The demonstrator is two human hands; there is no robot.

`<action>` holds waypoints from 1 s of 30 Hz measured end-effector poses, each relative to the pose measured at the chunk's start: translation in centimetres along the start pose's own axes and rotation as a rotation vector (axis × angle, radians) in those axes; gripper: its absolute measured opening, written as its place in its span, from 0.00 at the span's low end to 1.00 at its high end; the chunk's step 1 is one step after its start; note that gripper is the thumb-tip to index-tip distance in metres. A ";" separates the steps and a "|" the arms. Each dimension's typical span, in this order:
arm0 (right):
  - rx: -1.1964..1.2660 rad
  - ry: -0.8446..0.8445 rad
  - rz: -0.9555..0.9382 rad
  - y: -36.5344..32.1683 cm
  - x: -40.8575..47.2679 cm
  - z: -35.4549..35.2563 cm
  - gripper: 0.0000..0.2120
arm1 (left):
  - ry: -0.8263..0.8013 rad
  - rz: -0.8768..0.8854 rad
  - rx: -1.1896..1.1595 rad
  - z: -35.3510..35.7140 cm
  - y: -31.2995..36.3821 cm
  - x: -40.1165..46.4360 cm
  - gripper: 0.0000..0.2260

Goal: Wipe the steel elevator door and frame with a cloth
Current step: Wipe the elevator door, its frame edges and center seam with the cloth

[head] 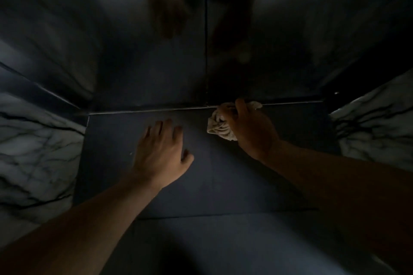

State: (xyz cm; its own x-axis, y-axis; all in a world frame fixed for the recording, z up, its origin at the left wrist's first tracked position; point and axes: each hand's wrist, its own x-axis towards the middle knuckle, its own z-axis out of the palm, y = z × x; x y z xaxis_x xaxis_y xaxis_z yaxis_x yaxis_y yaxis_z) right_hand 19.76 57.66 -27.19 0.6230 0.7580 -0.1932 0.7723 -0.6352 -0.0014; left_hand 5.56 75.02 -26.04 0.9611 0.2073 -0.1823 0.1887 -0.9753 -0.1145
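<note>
The steel elevator door [156, 69] fills the upper view, dim and reflective, with a vertical seam down its middle. At its foot runs a bright metal sill strip [145, 111]. My right hand [250, 127] is shut on a bunched pale cloth [218, 125] and presses it against the sill just right of the seam. My left hand [159, 152] hovers over or rests on the dark floor in front of the door, fingers spread, holding nothing. Blurred reflections of both arms show in the door.
The steel frame [51, 87] slants along the left side, and its right counterpart [348, 82] is in shadow. White marble wall panels with dark veins stand at the left [33, 152] and the right [375, 123]. Dark floor tiles [212, 185] lie below.
</note>
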 end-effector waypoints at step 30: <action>-0.365 0.534 -0.078 5.4 -17.2 -82.3 0.30 | 0.630 -0.125 0.062 -79.8 -7.8 -10.0 0.17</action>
State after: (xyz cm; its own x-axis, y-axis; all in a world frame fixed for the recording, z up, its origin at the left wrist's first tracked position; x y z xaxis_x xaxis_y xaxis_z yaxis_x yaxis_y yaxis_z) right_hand 23.39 53.33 56.85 0.4668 0.8290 0.3079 0.7517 -0.5554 0.3557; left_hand 10.51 74.52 54.60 0.8706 0.2164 0.4418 0.3125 -0.9368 -0.1571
